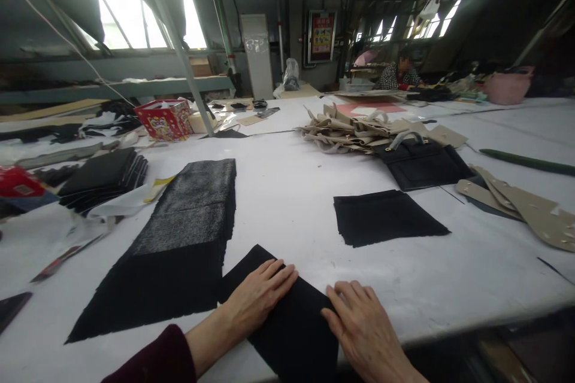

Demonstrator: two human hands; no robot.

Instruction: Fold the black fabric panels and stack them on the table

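Note:
A black fabric piece [296,335] lies at a slant on the white table in front of me, its near end running out of view. My left hand [258,293] rests flat on its upper part, fingers stretched out and side by side. At the piece's right edge, my right hand [362,326] has its fingers curled, with thumb and forefinger closed on the fabric edge. Left of my hands is a long stack of black pieces [171,281], its far part covered with a greyish speckled surface. A smaller black stack [389,217] sits to the right, touched by neither hand.
Farther back lie a beige heap of leather-like parts [341,131] and a black handbag [424,161] with a grey-wrapped handle. Beige strips [525,203] are at the right. A folded dark stack [108,176], a red patterned box [164,119] and a slanting pole [179,54] stand left.

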